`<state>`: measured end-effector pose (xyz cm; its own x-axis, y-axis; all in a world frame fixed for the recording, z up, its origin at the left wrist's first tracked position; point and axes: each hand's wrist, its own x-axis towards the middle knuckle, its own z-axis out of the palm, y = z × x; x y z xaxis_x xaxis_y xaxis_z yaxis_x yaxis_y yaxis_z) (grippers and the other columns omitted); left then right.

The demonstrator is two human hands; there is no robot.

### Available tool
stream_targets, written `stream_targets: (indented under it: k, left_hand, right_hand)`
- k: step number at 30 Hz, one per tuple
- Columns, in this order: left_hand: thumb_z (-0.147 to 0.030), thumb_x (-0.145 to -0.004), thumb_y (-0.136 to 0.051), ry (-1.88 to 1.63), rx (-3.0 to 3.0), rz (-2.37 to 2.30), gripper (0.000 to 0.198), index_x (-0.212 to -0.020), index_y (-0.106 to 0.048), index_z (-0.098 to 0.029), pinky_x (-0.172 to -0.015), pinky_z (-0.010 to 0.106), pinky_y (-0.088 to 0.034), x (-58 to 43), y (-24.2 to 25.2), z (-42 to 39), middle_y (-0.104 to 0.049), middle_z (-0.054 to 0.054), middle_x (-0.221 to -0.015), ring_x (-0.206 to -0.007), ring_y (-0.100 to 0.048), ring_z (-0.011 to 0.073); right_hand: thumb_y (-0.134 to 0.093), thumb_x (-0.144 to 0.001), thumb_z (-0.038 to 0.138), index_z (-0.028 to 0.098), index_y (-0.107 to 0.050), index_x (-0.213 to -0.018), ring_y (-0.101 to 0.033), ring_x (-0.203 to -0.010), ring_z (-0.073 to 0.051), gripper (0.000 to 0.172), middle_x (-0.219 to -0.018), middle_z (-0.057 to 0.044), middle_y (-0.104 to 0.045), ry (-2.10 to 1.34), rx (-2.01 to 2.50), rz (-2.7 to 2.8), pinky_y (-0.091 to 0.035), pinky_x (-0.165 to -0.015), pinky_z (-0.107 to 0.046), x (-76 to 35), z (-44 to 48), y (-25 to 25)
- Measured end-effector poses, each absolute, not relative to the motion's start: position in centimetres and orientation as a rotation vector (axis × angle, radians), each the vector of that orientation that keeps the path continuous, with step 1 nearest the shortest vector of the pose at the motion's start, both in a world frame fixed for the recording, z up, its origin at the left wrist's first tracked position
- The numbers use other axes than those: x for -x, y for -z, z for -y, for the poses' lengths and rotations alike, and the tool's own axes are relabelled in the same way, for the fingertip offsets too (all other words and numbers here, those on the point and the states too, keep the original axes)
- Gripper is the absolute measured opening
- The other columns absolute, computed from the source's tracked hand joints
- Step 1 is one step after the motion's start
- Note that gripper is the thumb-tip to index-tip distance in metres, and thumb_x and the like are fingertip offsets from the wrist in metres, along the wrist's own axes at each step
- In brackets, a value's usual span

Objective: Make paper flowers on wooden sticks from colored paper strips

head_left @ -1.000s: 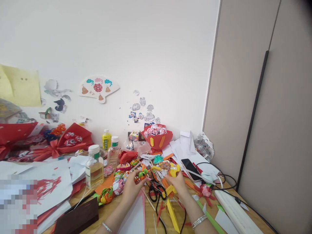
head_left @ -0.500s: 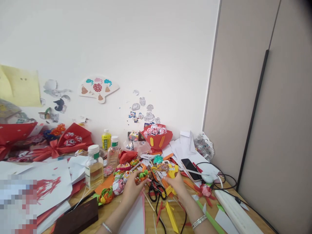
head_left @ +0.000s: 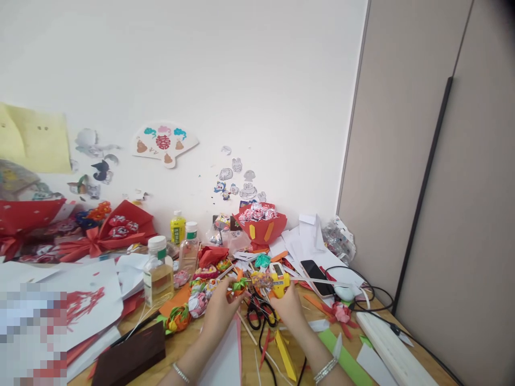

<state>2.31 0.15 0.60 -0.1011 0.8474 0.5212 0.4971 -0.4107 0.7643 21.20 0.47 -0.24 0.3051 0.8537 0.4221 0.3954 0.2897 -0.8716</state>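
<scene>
Left hand point(head_left: 219, 310): forearm comes up from the lower edge and slants right, bracelet at the wrist, back of the hand to the camera, fingers curled and pinching a small orange-and-green paper flower point(head_left: 238, 285) at its right side. Flower: held just above the table point(head_left: 177, 343), near the middle of the clutter, level with the fingertips. Right hand point(head_left: 288, 305): forearm comes up from the lower edge and slants left, bracelet at the wrist, fingers closed round a yellow glue gun point(head_left: 279, 281), which stands above the knuckles with its front towards the flower; whether its tip touches the flower cannot be told. The two hands are near each other but apart. Scissors point(head_left: 257, 316): black handles, lying on the table between the hands, just below the flower. Yellow strip point(head_left: 286, 360): paper, lying slantwise below the right hand. Green strip point(head_left: 341, 356): paper, right of the right forearm. Bottle point(head_left: 157, 273): clear, pale liquid, white cap, upright, well left of the left hand. Phone point(head_left: 317, 271): dark screen up, right of the glue gun, beside a black cable. Bouquet point(head_left: 261, 225): red wrap, pink-and-white paper blooms, upright against the wall behind the hands. Box point(head_left: 129, 354): dark brown, at the near left of the table.
</scene>
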Motion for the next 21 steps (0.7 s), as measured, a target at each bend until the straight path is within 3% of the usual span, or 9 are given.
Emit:
stream_targets:
  k: [6,12,21]
  left_hand:
    - [-0.038,-0.066,-0.064,-1.510,-1.829,-1.496,0.034,-0.095,-0.058,-0.021,-0.068,0.032,-0.047,-2.49,-0.61,-0.13,-0.065,0.006,-0.097,-0.081,-0.061,0.0237]
    - [-0.042,-0.069,-0.059,-1.507,-1.933,-1.573,0.033,-0.094,-0.057,-0.021,-0.067,0.034,-0.047,-2.66,-1.14,0.45,-0.066,0.005,-0.093,-0.078,-0.061,0.0234]
    - [-0.041,-0.072,-0.057,-1.458,-1.929,-1.579,0.033,-0.097,-0.053,-0.020,-0.067,0.035,-0.048,-2.71,-1.01,0.40,-0.064,0.005,-0.093,-0.069,-0.059,0.0201]
  right_hand:
    - [-0.057,-0.062,0.019,0.017,-0.050,-0.099,-0.064,-0.085,-0.025,0.038,-0.090,-0.011,-0.067,-0.457,1.395,1.365,-0.050,-0.072,-0.033,-21.05,-0.19,0.30]
    - [-0.055,-0.067,0.020,0.012,-0.047,-0.106,-0.065,-0.083,-0.024,0.041,-0.094,-0.012,-0.065,-0.553,1.557,1.365,-0.050,-0.064,-0.029,-20.94,-0.38,0.56]
    - [-0.062,-0.062,0.027,0.013,-0.051,-0.103,-0.064,-0.087,-0.025,0.045,-0.092,-0.012,-0.067,-0.378,1.526,1.367,-0.049,-0.070,-0.029,-20.77,0.43,-0.30]
